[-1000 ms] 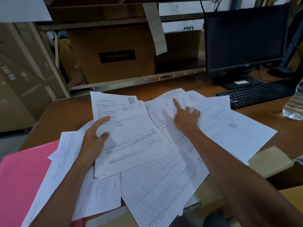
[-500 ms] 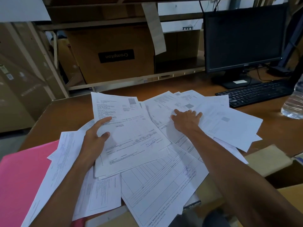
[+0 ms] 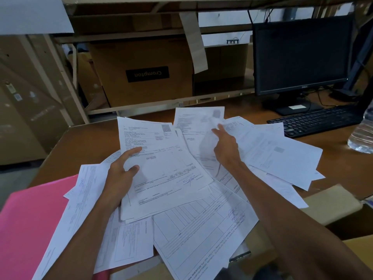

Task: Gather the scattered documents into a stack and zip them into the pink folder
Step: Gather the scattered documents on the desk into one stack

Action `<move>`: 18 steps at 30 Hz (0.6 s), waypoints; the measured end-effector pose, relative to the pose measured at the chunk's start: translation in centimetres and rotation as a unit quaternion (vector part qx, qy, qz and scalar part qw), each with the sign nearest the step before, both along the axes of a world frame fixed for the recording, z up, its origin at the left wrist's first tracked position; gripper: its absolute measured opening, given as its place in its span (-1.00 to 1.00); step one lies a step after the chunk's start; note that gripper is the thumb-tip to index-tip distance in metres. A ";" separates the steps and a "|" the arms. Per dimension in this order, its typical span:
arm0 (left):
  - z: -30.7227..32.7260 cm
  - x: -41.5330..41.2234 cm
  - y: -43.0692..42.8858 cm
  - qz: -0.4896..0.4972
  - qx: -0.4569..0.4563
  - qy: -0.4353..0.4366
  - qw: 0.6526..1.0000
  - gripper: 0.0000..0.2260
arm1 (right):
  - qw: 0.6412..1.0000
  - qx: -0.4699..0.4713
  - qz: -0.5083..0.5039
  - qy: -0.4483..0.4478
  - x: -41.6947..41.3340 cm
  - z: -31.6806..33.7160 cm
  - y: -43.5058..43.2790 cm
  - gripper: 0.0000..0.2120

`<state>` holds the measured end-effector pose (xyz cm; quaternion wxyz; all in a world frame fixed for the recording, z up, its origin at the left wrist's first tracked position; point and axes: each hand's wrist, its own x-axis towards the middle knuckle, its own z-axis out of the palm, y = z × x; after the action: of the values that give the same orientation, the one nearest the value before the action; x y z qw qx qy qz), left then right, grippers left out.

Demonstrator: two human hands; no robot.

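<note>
Documents [image 3: 201,239], white printed sheets, are fanned loosely over a brown tabletop [image 3: 84,142], seen from above and behind the person's arms. The pink folder [image 3: 30,229] is laid flat at the near left, and the nearest sheets overlap its right edge. Just right of the folder, the left hand [image 3: 121,174] is reached forward. A sheaf [image 3: 165,168] is gripped at its left edge, with thumb and index finger laid on top and the other fingers hidden beneath. Further right of the folder and further back, the right hand [image 3: 226,148] is stretched over the pile. Its index finger is extended onto a blurred sheet [image 3: 197,120] and the remaining fingers are curled. Whether that sheet is pinched cannot be told. Far right of the folder, at the back, a dark monitor [image 3: 300,55] and a black keyboard [image 3: 316,120] are set.
</note>
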<state>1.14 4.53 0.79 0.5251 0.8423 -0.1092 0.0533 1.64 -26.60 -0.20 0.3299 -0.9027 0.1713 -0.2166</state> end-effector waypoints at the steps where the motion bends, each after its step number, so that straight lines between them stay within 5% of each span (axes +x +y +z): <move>1: 0.0 0.0 0.0 0.001 0.000 -0.001 1.000 -0.59 | 0.998 0.033 0.002 -0.054 0.0 0.3 0.2 -0.41; 9: -0.1 0.2 0.2 0.006 0.000 -0.002 1.000 -0.60 | 0.962 0.251 0.004 -0.106 -0.3 2.0 -1.2 -0.66; 13: -0.2 0.2 0.1 0.013 0.002 0.005 1.000 -0.57 | 0.964 0.093 0.035 -0.248 -1.8 4.0 -1.7 -0.56; 15: -0.3 0.4 0.2 0.014 0.004 0.009 1.000 -0.55 | 0.924 0.167 0.093 -0.332 -2.6 5.8 -2.1 -0.55; 18: -0.3 0.4 0.2 0.021 0.000 0.013 1.000 -0.55 | 0.778 0.490 0.167 -0.355 -3.1 8.1 -3.1 -0.56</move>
<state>1.57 4.72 0.49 0.5254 0.8450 -0.0844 0.0531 -1.47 -29.69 7.91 0.7962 -0.4928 -0.0283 -0.3499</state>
